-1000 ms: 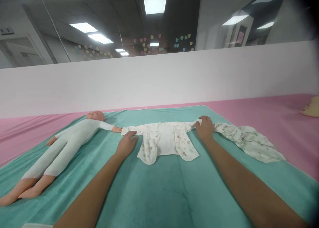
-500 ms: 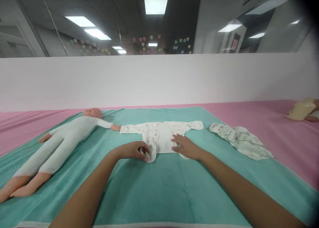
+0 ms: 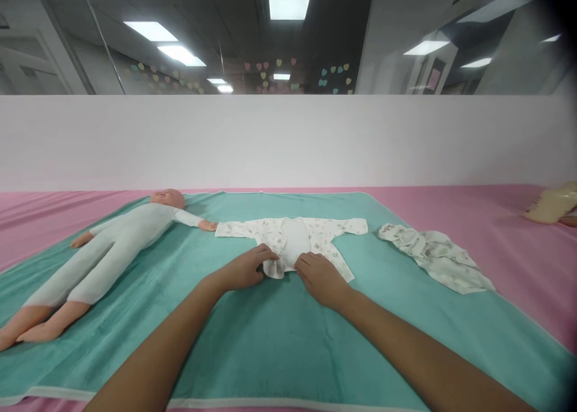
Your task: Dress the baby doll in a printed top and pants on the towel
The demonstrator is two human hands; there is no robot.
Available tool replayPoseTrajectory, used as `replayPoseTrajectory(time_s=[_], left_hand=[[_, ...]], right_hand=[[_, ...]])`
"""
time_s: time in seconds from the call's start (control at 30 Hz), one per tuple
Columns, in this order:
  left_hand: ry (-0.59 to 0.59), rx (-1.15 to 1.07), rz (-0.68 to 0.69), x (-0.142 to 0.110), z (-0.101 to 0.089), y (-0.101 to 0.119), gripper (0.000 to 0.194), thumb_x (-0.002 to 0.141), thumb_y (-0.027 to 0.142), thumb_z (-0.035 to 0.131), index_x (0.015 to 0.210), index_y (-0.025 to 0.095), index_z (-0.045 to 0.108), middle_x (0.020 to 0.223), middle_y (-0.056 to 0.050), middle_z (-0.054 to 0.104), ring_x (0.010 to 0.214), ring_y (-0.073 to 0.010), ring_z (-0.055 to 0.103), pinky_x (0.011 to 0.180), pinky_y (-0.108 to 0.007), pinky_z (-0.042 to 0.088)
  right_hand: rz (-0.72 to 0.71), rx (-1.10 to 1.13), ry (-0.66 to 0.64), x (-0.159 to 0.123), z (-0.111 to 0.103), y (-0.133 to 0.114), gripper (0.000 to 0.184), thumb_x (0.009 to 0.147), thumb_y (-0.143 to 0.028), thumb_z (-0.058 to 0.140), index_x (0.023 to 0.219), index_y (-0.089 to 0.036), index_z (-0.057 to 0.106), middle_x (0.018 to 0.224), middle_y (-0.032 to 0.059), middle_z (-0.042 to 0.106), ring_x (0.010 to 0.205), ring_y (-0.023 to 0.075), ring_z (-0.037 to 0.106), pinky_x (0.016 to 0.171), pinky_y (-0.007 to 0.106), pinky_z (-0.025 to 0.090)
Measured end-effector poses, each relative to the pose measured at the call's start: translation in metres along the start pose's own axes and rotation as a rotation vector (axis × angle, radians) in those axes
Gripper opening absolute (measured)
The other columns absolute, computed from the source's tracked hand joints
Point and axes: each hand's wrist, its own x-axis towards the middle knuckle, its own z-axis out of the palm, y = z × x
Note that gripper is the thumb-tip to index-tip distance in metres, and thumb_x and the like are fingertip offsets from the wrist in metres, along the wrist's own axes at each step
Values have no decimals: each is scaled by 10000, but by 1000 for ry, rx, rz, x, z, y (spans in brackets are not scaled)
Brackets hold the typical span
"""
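Observation:
A small white printed baby shirt (image 3: pixel 324 238) lies front up with its sleeves spread out and its front parted down the middle, so the plain inner back shows. My left hand (image 3: pixel 246 269) has its fingers closed on the left front panel near the hem, where the cloth is bunched. Fingers pressed together, my right hand (image 3: pixel 322 277) grips the shirt at the bottom middle, by the edge of the right front panel; the exact pinch is hidden beneath the fingers. To the right of that hand, the lower corner of the panel lies spread on the blanket.
A baby doll (image 3: pixel 130 232) in a white suit lies on the left, one hand touching the shirt's left sleeve. Crumpled printed baby clothing (image 3: pixel 437 256) lies right. Beneath is a teal blanket (image 3: pixel 261 346) over a pink cover (image 3: pixel 469 211). A yellowish object (image 3: pixel 550 203) sits far right.
My right hand has moved left and closed on the panel's edge, its fingers formerly spread over the panel. My left hand has moved slightly up, bunching the left hem. The right panel now fans outward.

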Motion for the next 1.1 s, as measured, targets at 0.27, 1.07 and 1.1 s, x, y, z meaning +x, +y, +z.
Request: replayPoseTrajectory(time_s=[0.27,1.07,1.1], left_hand=[[286,191,-207,2,-7,-9,336,889,427,381,720,198,559,746,-15,594,720,-184,538,617,-269,360],[422,262,-542,8,1,-50,360,877,426,412,1098,200,582,1079,-76,615,1043,-251,526,778,-310,401],[401,253,-552,9,2,-52,357,877,438,406,1059,205,606,1034,-71,629,1011,-250,541,757,-305,399]], right_hand=[[-17,167,-30,-6,-10,5,244,936,-220,346,884,-186,583,866,49,576,813,172,512,724,309,407],[712,877,321,-12,-18,89,293,765,-359,553,1021,-223,595,990,56,639,880,227,598,746,336,458],[744,1027,393,-14,-21,98,347,756,-387,565,1059,-218,577,991,59,641,866,222,606,723,328,470]])
